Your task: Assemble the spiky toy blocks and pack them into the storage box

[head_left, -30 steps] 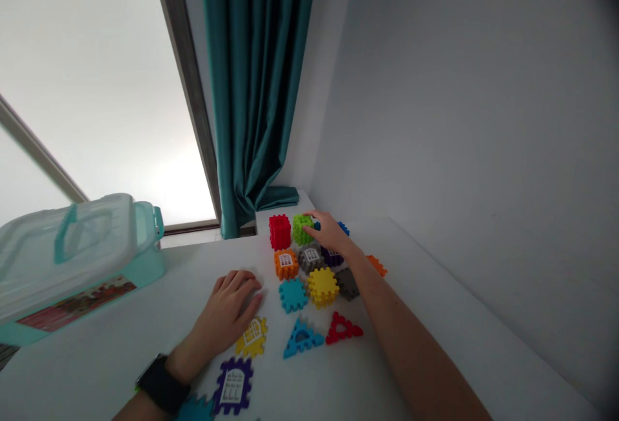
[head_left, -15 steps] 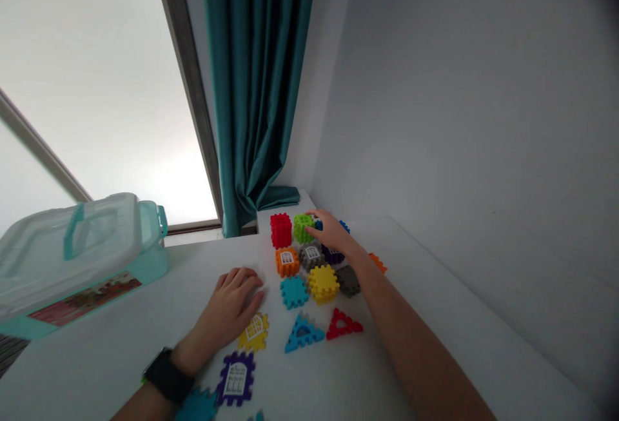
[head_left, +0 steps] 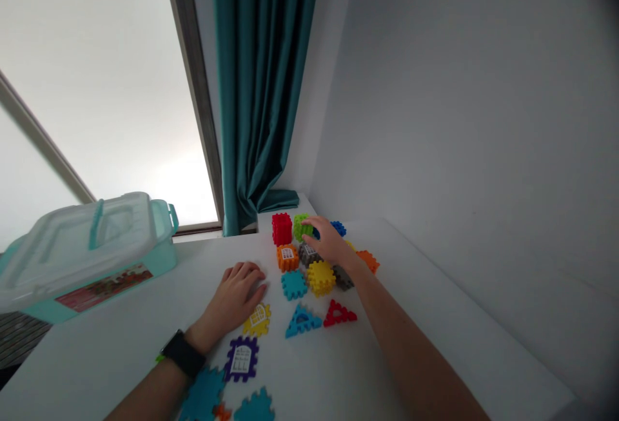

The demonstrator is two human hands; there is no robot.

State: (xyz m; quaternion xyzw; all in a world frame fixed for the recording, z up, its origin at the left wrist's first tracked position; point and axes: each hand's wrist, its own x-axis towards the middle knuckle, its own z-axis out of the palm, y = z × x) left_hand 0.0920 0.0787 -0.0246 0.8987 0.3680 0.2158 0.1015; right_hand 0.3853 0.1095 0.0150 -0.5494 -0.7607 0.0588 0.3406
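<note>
My right hand [head_left: 329,240] reaches over the far side of the group, thumb and forefinger apart at the right side of a stack of green toothed tiles [head_left: 300,227]. Whether the fingertips touch it, I cannot tell. Partly hidden behind this hand are blue tiles [head_left: 338,227] and a grey stack with a white window [head_left: 308,254]. My left hand [head_left: 238,295] lies on the white table, fingers slightly bent and holding nothing. Just below it is a yellow window tile [head_left: 258,320], with a purple window tile [head_left: 241,359] nearer me.
Red [head_left: 281,229], orange [head_left: 287,257], light-blue [head_left: 294,285] and yellow stacks [head_left: 321,278] stand close together. Blue [head_left: 302,321] and red triangles [head_left: 339,313] lie in front. Turquoise tiles [head_left: 255,406] are near me. A lidded storage box [head_left: 97,253] stands left, a grey wall right.
My right hand has shifted slightly left and down beside the green stack, uncovering more of the orange tile on the right. My left hand stays resting. The view has shifted a little.
</note>
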